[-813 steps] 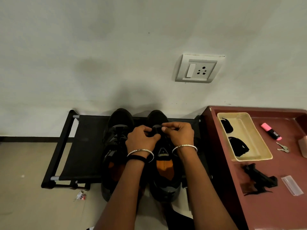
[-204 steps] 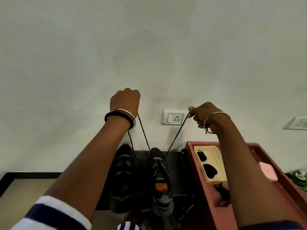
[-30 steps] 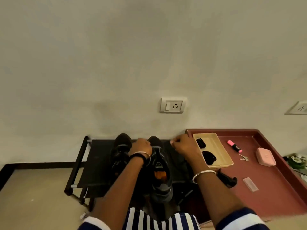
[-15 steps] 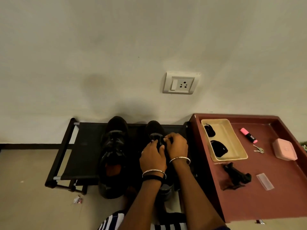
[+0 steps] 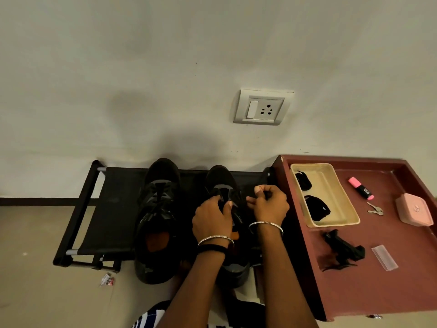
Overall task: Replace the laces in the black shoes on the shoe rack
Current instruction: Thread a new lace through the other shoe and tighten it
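Note:
Two black shoes stand side by side on the black shoe rack (image 5: 111,209), toes toward the wall. The left shoe (image 5: 157,216) is laced and shows an orange insole. Over the right shoe (image 5: 221,183), my left hand (image 5: 211,217) pinches the black lace at the eyelets with thumb and fingers. My right hand (image 5: 268,204) is just right of the shoe, fingers curled, pinching a thin loop of black lace (image 5: 260,186). My hands and arms hide most of the right shoe's tongue and opening.
A maroon table (image 5: 378,280) stands right of the rack, holding a cream tray (image 5: 340,216) with black lace bundles, a pink highlighter (image 5: 360,187), keys (image 5: 375,210), a pink case (image 5: 415,209), a black clip-like object (image 5: 343,250) and a clear packet (image 5: 384,256). A wall socket (image 5: 262,107) sits above. A small wrapper (image 5: 107,279) lies on the floor.
My right hand has moved off the shoe's middle to its right side, drawing a lace loop outward. My left hand stays on the eyelets. The view has tilted down and closer.

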